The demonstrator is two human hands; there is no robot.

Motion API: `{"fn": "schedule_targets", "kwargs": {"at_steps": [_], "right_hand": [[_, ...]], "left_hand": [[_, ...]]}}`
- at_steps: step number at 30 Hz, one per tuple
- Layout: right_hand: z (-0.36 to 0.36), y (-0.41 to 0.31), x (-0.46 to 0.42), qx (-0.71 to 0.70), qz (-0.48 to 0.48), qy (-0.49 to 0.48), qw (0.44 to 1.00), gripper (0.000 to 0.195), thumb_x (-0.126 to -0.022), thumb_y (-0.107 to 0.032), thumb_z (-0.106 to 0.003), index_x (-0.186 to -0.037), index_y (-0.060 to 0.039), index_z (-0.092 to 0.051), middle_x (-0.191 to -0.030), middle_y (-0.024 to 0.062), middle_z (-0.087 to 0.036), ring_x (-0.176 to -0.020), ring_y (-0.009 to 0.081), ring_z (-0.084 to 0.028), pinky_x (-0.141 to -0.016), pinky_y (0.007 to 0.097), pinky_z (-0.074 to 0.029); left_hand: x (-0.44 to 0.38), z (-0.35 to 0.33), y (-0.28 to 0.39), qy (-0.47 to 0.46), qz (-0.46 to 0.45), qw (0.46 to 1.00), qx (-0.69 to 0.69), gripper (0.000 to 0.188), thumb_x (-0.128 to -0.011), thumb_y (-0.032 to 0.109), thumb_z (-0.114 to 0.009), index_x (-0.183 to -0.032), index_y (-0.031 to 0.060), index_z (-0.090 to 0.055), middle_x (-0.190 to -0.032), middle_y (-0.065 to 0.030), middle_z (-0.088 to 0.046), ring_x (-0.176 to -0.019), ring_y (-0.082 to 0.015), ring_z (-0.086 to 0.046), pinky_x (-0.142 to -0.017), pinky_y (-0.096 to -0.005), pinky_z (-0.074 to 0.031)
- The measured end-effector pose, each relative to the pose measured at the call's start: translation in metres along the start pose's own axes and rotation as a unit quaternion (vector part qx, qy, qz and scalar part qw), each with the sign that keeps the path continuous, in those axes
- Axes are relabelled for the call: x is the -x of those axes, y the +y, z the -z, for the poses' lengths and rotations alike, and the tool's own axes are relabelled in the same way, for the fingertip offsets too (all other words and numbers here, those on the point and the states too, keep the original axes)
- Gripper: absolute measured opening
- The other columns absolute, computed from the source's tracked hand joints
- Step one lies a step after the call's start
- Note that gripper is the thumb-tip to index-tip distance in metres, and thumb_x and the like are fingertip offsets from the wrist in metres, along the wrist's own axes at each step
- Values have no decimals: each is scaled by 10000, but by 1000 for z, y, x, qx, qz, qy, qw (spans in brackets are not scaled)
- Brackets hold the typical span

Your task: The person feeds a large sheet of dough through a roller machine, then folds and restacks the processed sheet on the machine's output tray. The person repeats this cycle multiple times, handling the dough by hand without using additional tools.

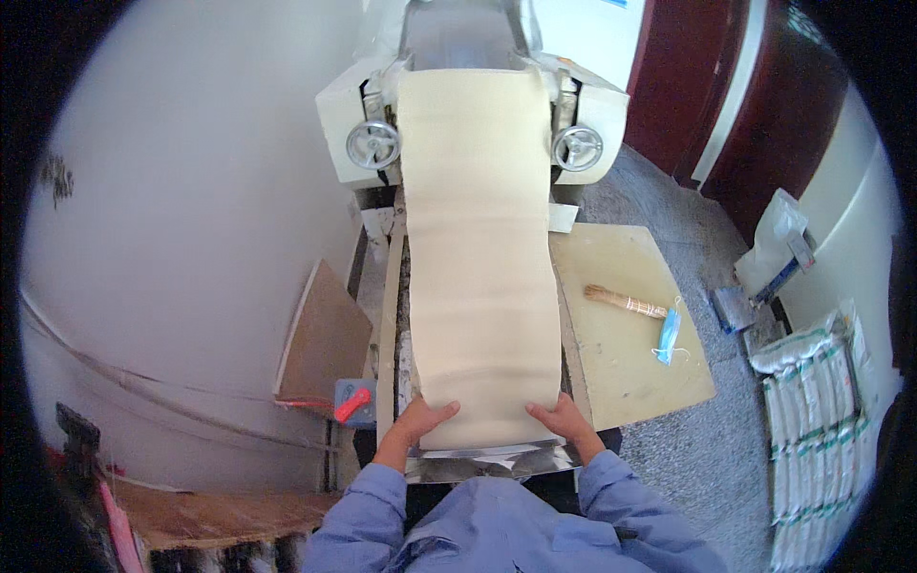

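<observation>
A long, wide sheet of cream-coloured dough (pixel 483 272) runs from a dough-rolling machine (pixel 589 161) towards my body. My left hand (pixel 421 421) grips the sheet's near left side, thumb on top and the other fingers hidden. At the near right side my right hand (pixel 564 419) holds it the same way, its thumb pointing inward. Faint ripples cross the sheet between the rollers and my hands. Its near end lies by a shiny metal edge (pixel 494 462) in front of my waist. Two metal handwheels, left (pixel 373 145) and right (pixel 577 148), flank the sheet's far end.
On the right, a board (pixel 623 387) carries a bundle of thin sticks (pixel 623 301) and a blue face mask (pixel 669 335). A grey switch box with a red handle (pixel 352 405) sits left of my left hand. White sacks (pixel 813 430) are stacked at far right, near a platform scale (pixel 734 309).
</observation>
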State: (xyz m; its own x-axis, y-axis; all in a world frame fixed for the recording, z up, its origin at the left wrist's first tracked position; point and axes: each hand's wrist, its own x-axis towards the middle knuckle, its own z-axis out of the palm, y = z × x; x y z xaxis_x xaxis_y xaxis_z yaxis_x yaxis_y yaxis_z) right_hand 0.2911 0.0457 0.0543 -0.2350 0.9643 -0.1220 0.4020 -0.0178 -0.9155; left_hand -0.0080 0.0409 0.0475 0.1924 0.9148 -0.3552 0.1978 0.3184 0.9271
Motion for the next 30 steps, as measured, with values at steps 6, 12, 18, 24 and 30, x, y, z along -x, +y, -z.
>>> {"fn": "schedule_targets", "kwargs": {"at_steps": [6, 12, 18, 24, 30], "right_hand": [[-8, 14, -8, 95, 51, 30, 994, 376, -820, -270, -653, -1090, -11, -614, -998, 189, -658, -920, 274, -641, -811, 373, -493], [19, -27, 31, -56, 10, -56, 997, 426, -825, -265, -658, -1138, 13, -583, -1024, 160, -652, -931, 220, -609, -826, 362, -476], [33, -35, 48, -182, -22, -73, 980, 464, -848, -281, -646, -1190, 15, -546, -1047, 136, -647, -962, 204, -589, -851, 352, -459], [14, -32, -2, 55, 111, 19, 992, 377, -870, -289, -568, -1047, 44, -571, -936, 253, -628, -880, 402, -609, -772, 432, -485], [42, -30, -35, 217, 16, 9, 976, 312, -867, -293, -550, -894, 17, -575, -853, 237, -618, -815, 434, -586, -737, 495, -469]], "left_hand": [[-10, -4, -17, 102, -15, 994, -19, 560, -835, 340, -657, -1246, -11, -507, -1195, -152, -584, -1086, -219, -549, -934, -326, -419], [40, 20, 6, 25, -33, 995, 93, 583, -871, 295, -621, -1328, 0, -414, -1279, -130, -516, -1156, -234, -497, -976, -349, -388], [57, 25, 12, 14, 31, 968, 248, 604, -867, 286, -642, -1342, 18, -384, -1289, -123, -499, -1158, -257, -501, -963, -402, -422], [3, 23, 11, 124, 64, 971, 194, 603, -888, 360, -605, -1319, 2, -383, -1257, -131, -518, -1112, -301, -537, -911, -411, -465], [-19, 52, 15, 84, 102, 991, -14, 451, -895, 398, -587, -1102, -2, -572, -967, -75, -647, -861, -170, -607, -727, -316, -492]]}}
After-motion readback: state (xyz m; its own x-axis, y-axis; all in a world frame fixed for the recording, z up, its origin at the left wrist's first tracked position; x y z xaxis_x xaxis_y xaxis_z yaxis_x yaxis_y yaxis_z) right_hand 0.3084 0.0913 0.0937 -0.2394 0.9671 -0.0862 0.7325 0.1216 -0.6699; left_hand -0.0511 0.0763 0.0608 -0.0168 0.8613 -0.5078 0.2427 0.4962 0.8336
